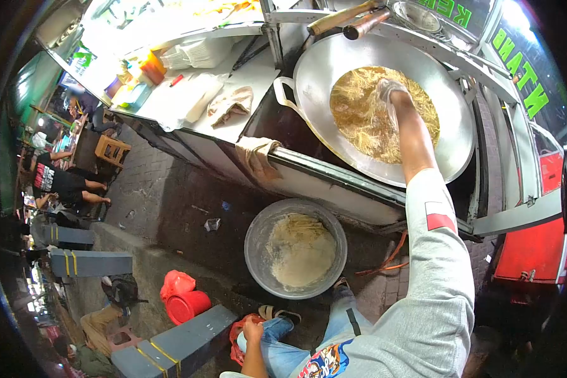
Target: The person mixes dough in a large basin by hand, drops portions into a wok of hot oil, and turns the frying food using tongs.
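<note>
My right hand (390, 89), in a thin clear plastic glove, reaches over the large metal wok (312, 75). Its fingers point down, blurred and partly hidden by the glove, so their grip does not show. Below it, pale, frilly battered pieces (384, 142) float in bubbling oil. My left hand (253, 331) is closed beside my knee, next to a red plastic bag (236, 346); whatever lies inside its fingers is hidden. Between my feet and the stall stands a grey basin (253, 252) holding pale flour and a pile of light strips (302, 225).
Two wooden handles (349, 20) lie above the wok's far rim. A cloth (256, 154) hangs over the stall's edge. White foam boxes (205, 51) and bottles (150, 66) stand on the counter. To the left are a red bucket (189, 307), a grey bench (189, 340) and seated people.
</note>
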A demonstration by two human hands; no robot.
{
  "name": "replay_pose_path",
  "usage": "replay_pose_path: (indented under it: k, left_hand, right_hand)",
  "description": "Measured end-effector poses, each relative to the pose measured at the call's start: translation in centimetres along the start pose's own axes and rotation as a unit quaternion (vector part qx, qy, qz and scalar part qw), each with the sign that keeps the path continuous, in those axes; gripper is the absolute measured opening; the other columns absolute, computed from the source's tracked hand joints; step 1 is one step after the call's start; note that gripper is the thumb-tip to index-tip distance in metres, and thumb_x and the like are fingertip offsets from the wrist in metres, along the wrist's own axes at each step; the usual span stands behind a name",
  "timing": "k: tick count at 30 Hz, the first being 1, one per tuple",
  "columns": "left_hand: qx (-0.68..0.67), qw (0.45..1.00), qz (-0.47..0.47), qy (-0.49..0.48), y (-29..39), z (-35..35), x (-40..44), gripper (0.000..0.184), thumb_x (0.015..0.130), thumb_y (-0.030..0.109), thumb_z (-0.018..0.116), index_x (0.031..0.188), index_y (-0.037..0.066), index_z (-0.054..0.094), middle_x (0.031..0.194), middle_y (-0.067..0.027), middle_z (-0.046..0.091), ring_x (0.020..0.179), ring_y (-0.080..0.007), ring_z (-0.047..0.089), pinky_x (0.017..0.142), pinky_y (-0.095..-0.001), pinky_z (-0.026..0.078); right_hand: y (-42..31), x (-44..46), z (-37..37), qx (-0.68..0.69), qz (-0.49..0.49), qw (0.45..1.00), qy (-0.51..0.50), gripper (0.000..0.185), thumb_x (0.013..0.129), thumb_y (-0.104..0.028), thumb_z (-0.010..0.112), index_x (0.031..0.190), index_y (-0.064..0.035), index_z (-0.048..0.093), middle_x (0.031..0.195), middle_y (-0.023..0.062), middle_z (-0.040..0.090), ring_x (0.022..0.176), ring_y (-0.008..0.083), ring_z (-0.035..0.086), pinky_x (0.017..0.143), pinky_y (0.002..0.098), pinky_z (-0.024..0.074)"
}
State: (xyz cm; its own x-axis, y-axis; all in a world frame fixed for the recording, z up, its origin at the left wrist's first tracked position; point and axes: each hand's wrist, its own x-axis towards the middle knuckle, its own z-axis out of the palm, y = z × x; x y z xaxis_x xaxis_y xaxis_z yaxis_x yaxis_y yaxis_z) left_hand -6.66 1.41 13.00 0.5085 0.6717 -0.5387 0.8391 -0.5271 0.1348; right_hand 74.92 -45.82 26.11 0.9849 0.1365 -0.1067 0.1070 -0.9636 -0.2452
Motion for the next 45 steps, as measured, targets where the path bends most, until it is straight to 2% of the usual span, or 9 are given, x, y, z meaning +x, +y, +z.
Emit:
replay_pose_path:
  k: [1,17,21,26,29,30,35,40,45]
  left_hand:
    - [0.009,1.0,-0.004,0.003,0.3,-0.1,-0.1,0.048,0.072,0.015,0.069,0.116,-0.001,0.058,0.107,-0.023,0.063,0.101,-0.0381,0.06,0.087,-0.0437,0.048]
    - [-0.07,0.994,0.083,0.026,9.3,-1.3,0.6,0.045,0.074,0.02,0.071,0.113,0.001,0.06,0.09,-0.0152,0.067,0.089,-0.0326,0.064,0.083,-0.0421,0.048]
    - [-0.049,0.995,0.077,0.039,7.7,-0.8,-0.2,0.043,0.073,0.019,0.071,0.111,0.0,0.061,0.094,-0.017,0.067,0.091,-0.0328,0.064,0.083,-0.0414,0.048]
    - [-0.046,0.996,0.049,0.058,7.1,-2.8,-2.9,0.036,0.072,0.016,0.071,0.103,-0.001,0.064,0.095,-0.0194,0.066,0.093,-0.0336,0.063,0.083,-0.0409,0.048]
    - [-0.044,0.998,0.045,0.019,4.8,-2.4,-2.3,0.038,0.07,0.014,0.072,0.104,-0.001,0.063,0.097,-0.0199,0.065,0.096,-0.0346,0.062,0.085,-0.0411,0.048]
    - [-0.03,0.998,0.051,0.034,4.5,-2.2,-2.2,0.039,0.069,0.014,0.073,0.104,-0.001,0.063,0.098,-0.0199,0.065,0.096,-0.0347,0.061,0.086,-0.041,0.047]
    - [-0.02,0.996,0.051,0.07,3.9,-1.4,-1.4,0.043,0.068,0.014,0.075,0.106,-0.001,0.062,0.102,-0.0203,0.064,0.099,-0.0353,0.06,0.087,-0.0413,0.047]
    - [-0.044,0.997,0.047,0.034,6.0,-2.3,-0.9,0.045,0.07,0.017,0.074,0.108,0.0,0.061,0.1,-0.0195,0.064,0.097,-0.0344,0.06,0.086,-0.0413,0.047]
    - [-0.052,0.996,0.062,0.043,6.1,-1.8,-0.1,0.043,0.071,0.019,0.073,0.108,0.0,0.061,0.095,-0.0176,0.065,0.092,-0.0325,0.061,0.083,-0.041,0.047]
  right_hand:
    - [3.1,2.7,2.1,0.18,0.022,0.983,0.02,0.032,0.089,-0.024,0.053,0.118,-0.0094,0.057,0.112,0.0095,0.062,0.096,0.0213,0.06,0.081,0.0324,0.0492]
    - [-1.8,-4.4,-8.2,-0.051,0.012,0.99,0.133,0.047,0.082,-0.031,0.057,0.12,-0.0062,0.047,0.119,0.0142,0.054,0.112,0.0272,0.049,0.097,0.036,0.039]
    - [0.9,0.0,-2.6,0.0,-0.081,0.944,0.321,0.046,0.076,-0.036,0.061,0.111,-0.0072,0.059,0.116,0.0187,0.059,0.107,0.0342,0.056,0.089,0.0414,0.0458]
    - [-5.9,-4.6,-6.9,-0.199,-0.053,0.974,0.094,0.022,0.087,-0.014,0.047,0.102,-0.0031,0.058,0.103,0.0164,0.062,0.098,0.0247,0.057,0.09,0.0353,0.0416]
    - [-1.0,-0.4,-2.2,0.216,-0.044,0.975,0.041,0.019,0.093,-0.018,0.045,0.098,-0.0042,0.058,0.097,0.0116,0.062,0.091,0.0224,0.056,0.084,0.0373,0.0417]
    - [1.5,3.0,0.3,0.488,0.043,0.871,0.045,0.02,0.095,-0.023,0.047,0.096,-0.007,0.059,0.099,0.0082,0.063,0.089,0.0202,0.057,0.081,0.0379,0.0431]
    - [-2.4,-2.6,-6.1,-0.035,-0.037,0.992,0.118,0.023,0.088,-0.026,0.057,0.102,-0.0077,0.06,0.101,0.0075,0.064,0.091,0.0199,0.06,0.079,0.0346,0.0477]
    - [0.6,-1.7,-6.0,0.211,-0.06,0.972,0.089,0.035,0.079,-0.033,0.064,0.106,-0.0104,0.062,0.103,0.0082,0.065,0.093,0.0231,0.06,0.083,0.0368,0.0482]
    - [0.2,-1.5,-5.7,0.14,-0.013,0.986,0.094,0.036,0.078,-0.031,0.061,0.106,-0.0086,0.063,0.11,0.0125,0.063,0.101,0.0272,0.058,0.089,0.0405,0.0453]
